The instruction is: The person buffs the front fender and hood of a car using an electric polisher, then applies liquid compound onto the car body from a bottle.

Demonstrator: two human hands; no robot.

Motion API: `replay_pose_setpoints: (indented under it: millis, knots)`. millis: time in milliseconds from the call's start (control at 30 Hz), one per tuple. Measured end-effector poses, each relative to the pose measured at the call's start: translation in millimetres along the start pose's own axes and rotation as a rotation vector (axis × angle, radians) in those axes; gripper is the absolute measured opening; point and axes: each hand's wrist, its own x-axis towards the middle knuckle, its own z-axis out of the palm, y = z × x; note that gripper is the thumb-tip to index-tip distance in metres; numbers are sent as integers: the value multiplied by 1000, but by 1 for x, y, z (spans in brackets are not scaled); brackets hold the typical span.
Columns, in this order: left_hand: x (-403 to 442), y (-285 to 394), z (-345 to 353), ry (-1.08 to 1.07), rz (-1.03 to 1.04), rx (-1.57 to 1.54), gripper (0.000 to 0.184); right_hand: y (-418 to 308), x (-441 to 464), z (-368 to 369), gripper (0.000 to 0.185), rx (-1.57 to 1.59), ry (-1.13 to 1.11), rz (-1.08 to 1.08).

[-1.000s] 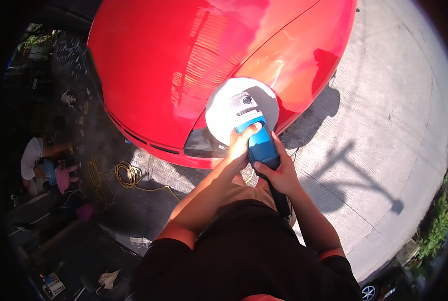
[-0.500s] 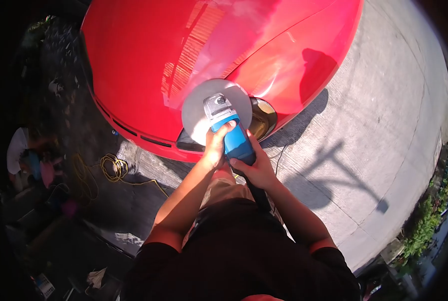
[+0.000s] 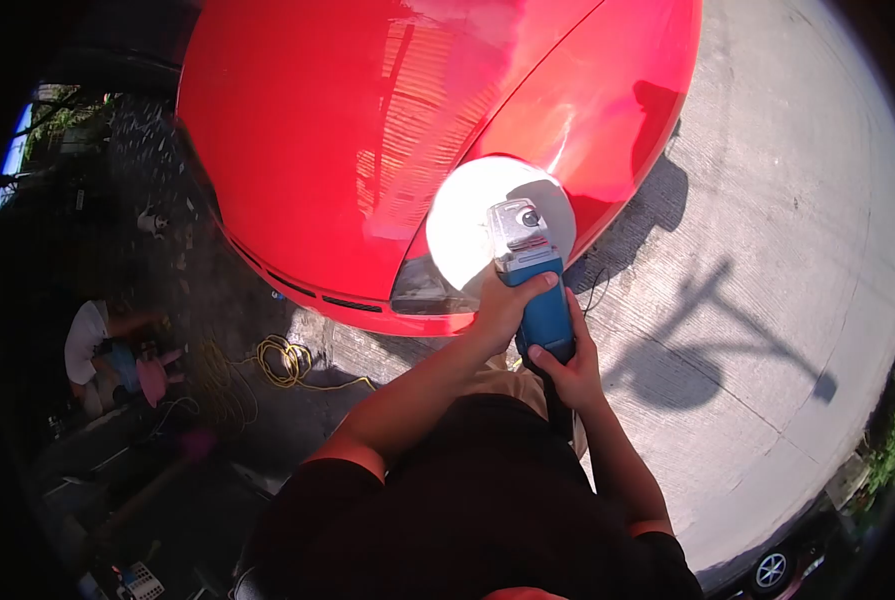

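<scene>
My left hand (image 3: pixel 505 308) wraps round the front of a blue polisher (image 3: pixel 545 318), just behind its silver head, with the thumb on top. Farther back, my right hand (image 3: pixel 575 368) grips the polisher's rear body from the right. A large round white pad (image 3: pixel 459 222) on the tool lies over the front corner of a red car (image 3: pixel 297 150). Part of the dark-edged headlight (image 3: pixel 429 288) shows left of the pad; the pad hides the rest of that corner. I cannot tell whether the pad is spinning.
A yellow cord (image 3: pixel 285 362) lies coiled on the ground left of my legs. Farther left, a person in a white top (image 3: pixel 85 342) bends low beside a pink item (image 3: pixel 152 380). Concrete pavement (image 3: pixel 787 200) with shadows spreads to the right. A car wheel (image 3: pixel 770 570) shows at the lower right.
The polisher and both hands have moved right over the car's corner, covering the amber-looking lamp seen before. More headlight shows on the left. The whole view has shifted somewhat, and the pad looks brighter.
</scene>
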Motion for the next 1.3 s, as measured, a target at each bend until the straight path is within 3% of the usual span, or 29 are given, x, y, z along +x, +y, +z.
replay_pose_setpoints:
  millis: [33,100,200,300,433,533,633,767,800,933,1033,1167,1233,1300]
  knots:
    - [8,-13,8,-73,-17,50,75,-5,-10,-3,99,116,36,23]
    - [9,-26,36,-11,6,328,90,7,-25,-14,99,132,157,-28]
    - [14,-38,57,-44,31,485,88,21,-33,-23,100,111,262,-41]
    - [14,-37,43,-48,34,366,90,13,-31,-14,101,133,219,-15]
    - [4,-12,4,-6,44,143,77,1,-11,6,101,97,62,20]
    - [-3,-6,-26,-31,20,-117,63,15,4,11,102,-303,26,-98]
    - [-16,0,-47,-31,-76,-248,53,14,15,28,108,-454,-43,-102]
    - [-8,-52,-105,49,-133,-430,68,-8,31,50,111,-621,-205,-39]
    - [-11,-52,-111,60,-192,-487,80,-4,35,55,111,-628,-249,-1]
    - [-22,-45,-124,144,-145,-492,82,13,48,69,111,-614,-338,-1]
    - [-22,-26,-110,115,-197,-487,79,-2,46,67,111,-618,-310,24]
    - [-7,17,-45,126,-127,-285,54,-34,38,38,104,-340,-147,69]
    - [7,33,-9,15,-54,-190,47,-50,30,23,99,-194,-13,68]
    - [14,56,30,-110,-8,-176,52,-62,28,7,91,-65,69,69]
